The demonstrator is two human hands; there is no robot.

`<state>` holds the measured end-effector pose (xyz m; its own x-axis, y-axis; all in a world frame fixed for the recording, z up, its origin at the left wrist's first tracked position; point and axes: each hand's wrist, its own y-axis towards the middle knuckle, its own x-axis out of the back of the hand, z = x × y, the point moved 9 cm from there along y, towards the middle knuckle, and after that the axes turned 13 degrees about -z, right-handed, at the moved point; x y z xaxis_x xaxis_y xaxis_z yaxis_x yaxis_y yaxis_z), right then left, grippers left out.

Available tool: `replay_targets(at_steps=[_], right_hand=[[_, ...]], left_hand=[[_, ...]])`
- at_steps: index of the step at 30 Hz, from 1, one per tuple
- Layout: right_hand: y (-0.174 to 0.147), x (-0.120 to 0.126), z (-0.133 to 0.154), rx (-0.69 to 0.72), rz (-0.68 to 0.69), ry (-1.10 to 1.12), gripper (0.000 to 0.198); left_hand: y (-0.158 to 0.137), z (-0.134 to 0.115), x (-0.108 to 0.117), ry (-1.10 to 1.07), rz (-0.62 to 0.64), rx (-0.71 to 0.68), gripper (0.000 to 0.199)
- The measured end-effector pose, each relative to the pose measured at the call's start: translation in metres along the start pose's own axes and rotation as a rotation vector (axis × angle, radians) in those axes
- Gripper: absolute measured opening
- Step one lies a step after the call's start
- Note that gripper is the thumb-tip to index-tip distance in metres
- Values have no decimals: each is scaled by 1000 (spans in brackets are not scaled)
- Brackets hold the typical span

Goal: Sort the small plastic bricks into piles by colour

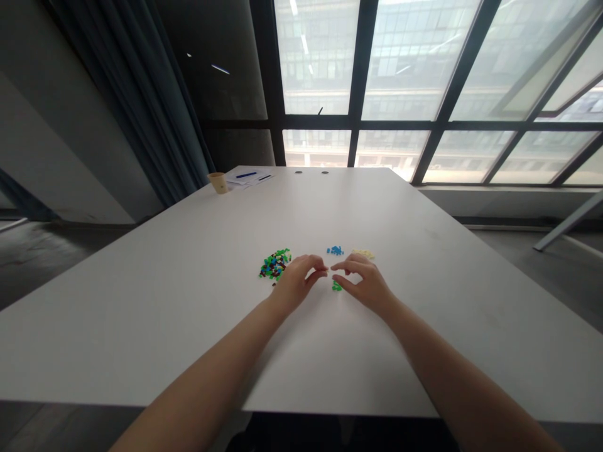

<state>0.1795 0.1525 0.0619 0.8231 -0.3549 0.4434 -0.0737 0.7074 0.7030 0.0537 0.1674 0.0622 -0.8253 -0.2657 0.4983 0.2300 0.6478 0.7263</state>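
Observation:
Above the white table, my left hand has thumb and fingers pinched together at the tips. Something tiny and pale may be between them, too small to name. Facing it, my right hand holds its thumb and index finger apart. A mixed pile of small green, blue, dark and cream pieces lies beside my left hand, which partly hides it. Green pieces lie under my right thumb. Beyond the fingertips is a group of blue pieces. Cream pieces lie just behind my right hand, partly covered.
At the far left edge of the table stands a paper cup. Papers with a blue pen lie next to it. Large windows rise behind the table, and a dark curtain hangs at the left.

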Motion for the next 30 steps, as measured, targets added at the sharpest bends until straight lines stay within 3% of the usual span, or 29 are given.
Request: replay_targets(at_steps=[9, 12, 15, 17, 20, 24, 30], right_hand=[[2, -2, 0, 3, -20, -17, 9], [10, 23, -33, -59, -109, -134, 12], [10, 60, -88, -207, -233, -358, 16], [4, 75, -124, -322, -245, -487, 19], [-7, 75, -160, -461, -163, -576, 23], [-15, 59, -172, -526, -75, -623, 24], [-16, 56, -178, -572, -78, -614, 25]], left_hand=[[-3, 3, -7, -69, 47, 110, 14], [-2, 10, -5, -62, 44, 139, 14], [-1, 22, -4, -32, 32, 196, 17], [-2, 31, -5, -22, 30, 238, 18], [-5, 39, -10, -15, 52, 262, 17], [-8, 45, -16, 12, 83, 256, 16], [-4, 60, -13, 76, 37, 276, 16]])
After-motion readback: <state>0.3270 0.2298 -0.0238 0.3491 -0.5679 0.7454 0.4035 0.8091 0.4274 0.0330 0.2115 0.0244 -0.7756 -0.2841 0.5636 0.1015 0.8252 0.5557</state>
